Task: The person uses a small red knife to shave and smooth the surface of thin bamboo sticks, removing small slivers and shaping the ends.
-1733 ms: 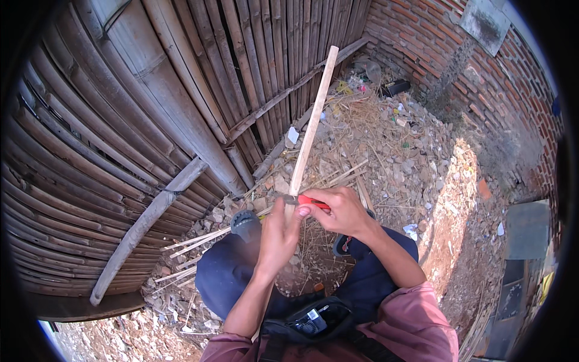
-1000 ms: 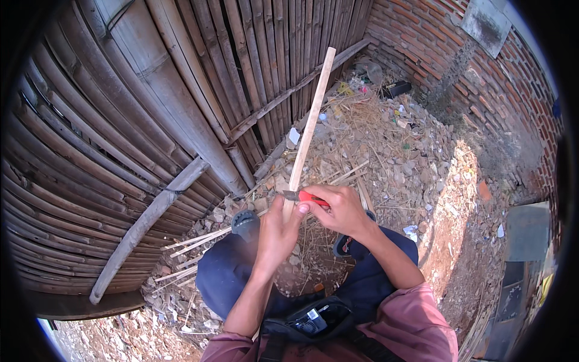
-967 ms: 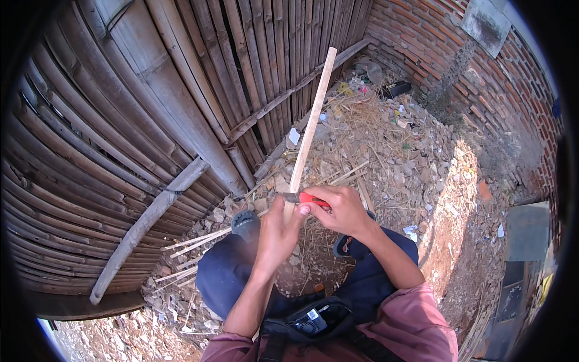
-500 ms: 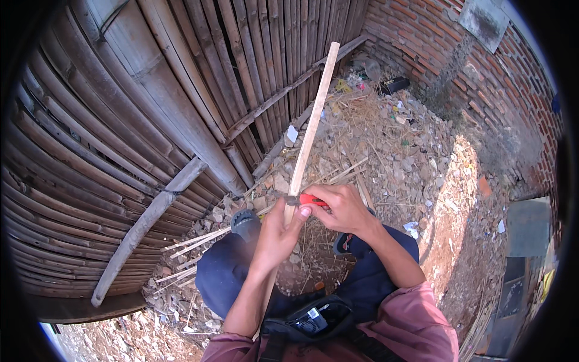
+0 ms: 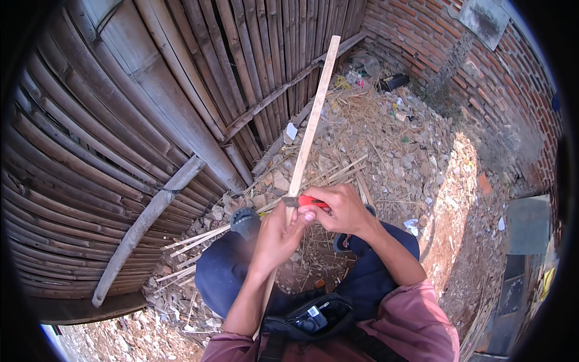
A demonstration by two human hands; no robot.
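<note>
My left hand [image 5: 277, 234] is closed around a long, pale wooden strip [image 5: 314, 120]. The strip slants from between my legs up and away past the hands. From the right, my right hand [image 5: 344, 208] grips a red-handled knife [image 5: 310, 201]. Its short grey blade lies across the strip, just above the left hand's fingers. My left thumb reaches over to the knife's handle, against the right fingers. Part of the handle is hidden in my right hand, and the strip's lower stretch is hidden behind my left hand and forearm.
A bamboo-slat wall [image 5: 181, 78] rises on the left, with a pole [image 5: 148, 232] leaning on it. Ahead and right stands a brick wall [image 5: 422, 36]. Rubble and straw cover the ground; thin strips [image 5: 193, 244] lie by my left foot. An open black pouch [image 5: 316, 317] sits at my waist.
The knife and both hands have shifted very slightly along the strip. The strip's far end sits slightly higher in view. Both grips are the same.
</note>
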